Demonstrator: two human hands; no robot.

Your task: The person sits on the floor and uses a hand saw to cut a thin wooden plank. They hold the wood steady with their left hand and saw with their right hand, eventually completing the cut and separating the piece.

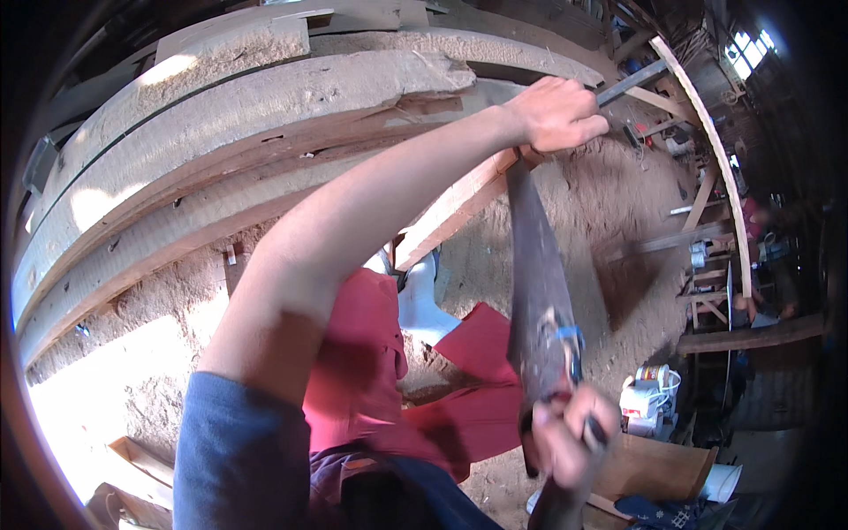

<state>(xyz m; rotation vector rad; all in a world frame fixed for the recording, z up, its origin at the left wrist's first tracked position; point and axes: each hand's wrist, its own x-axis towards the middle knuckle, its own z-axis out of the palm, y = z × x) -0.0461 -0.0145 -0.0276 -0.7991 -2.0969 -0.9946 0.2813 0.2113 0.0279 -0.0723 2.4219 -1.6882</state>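
Observation:
My right hand grips the handle of a handsaw, low at the right of centre. The saw's dark, broad blade runs up and away from that hand, with a blue band near the handle. Its far end meets a light wooden beam just below my left hand. My left arm reaches across, and my left hand is closed over the beam's far end, fingers curled. What lies under those fingers is partly hidden. Red-clothed legs lie below the beam.
Large curved timbers are stacked at the far left. Sandy ground spreads below them. White containers stand at the right near a brown board. A long thin curved strip rises at the right, with people in the dim background.

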